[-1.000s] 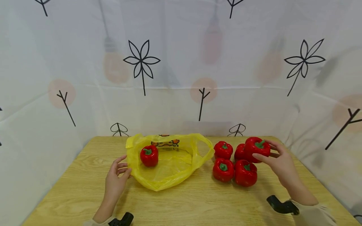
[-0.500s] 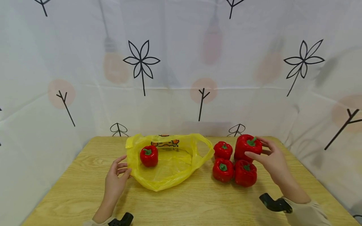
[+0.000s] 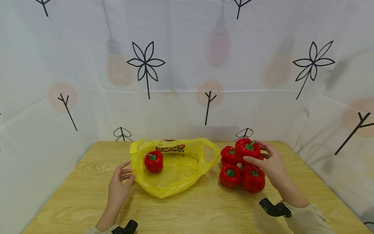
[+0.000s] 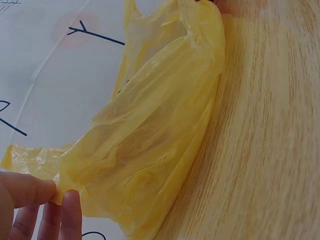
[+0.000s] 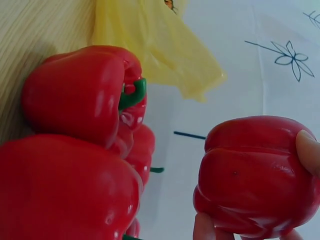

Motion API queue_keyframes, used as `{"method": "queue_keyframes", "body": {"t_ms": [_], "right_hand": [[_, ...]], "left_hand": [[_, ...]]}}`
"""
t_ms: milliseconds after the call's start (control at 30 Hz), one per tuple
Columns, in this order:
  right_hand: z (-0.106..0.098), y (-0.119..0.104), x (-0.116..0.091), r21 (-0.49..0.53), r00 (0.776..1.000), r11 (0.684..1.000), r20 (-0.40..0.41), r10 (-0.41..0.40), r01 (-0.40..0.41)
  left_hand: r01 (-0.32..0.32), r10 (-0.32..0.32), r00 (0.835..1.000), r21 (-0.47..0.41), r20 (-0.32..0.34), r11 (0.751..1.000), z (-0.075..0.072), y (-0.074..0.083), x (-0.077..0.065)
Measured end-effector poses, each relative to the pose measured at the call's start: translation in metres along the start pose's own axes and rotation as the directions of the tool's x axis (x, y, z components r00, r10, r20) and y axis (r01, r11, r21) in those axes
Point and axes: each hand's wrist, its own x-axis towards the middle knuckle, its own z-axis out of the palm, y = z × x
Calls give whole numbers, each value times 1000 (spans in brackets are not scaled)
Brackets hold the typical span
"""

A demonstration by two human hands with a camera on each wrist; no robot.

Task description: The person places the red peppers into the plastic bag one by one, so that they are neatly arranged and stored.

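Thumb and fingers of my right hand grip a red bell pepper with a green stem, raised over the others. In the right wrist view this held bell pepper is apart from the ones on the table. My left hand pinches the left edge of a yellow plastic bag; the left wrist view shows thumb and fingers on the thin film. The bag's mouth gapes toward me, and one red bell pepper lies inside.
Right of the bag, more red bell peppers stand grouped on the wooden table, one partly hidden behind the held one. The bag's right handle loop reaches close to them. A patterned white cloth hangs behind the table.
My right hand has moved left with the held bell pepper, passing over the grouped ones toward the bag. My left hand and the bag look unmoved.
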Motion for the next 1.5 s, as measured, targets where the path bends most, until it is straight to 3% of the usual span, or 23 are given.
{"method": "queue_keyframes", "body": {"t_ms": [1000, 1267, 1500], "right_hand": [[41, -12, 10, 36, 998, 999, 65, 20, -22], [45, -20, 9, -12, 997, 999, 60, 52, -51], [45, -31, 9, 0, 998, 999, 52, 34, -34]], "left_hand": [[12, -12, 1000, 5, 4, 1000, 1, 0, 0], [19, -19, 1000, 12, 2, 1000, 2, 1, 1], [28, -28, 1000, 9, 9, 1000, 3, 1, 1]]}}
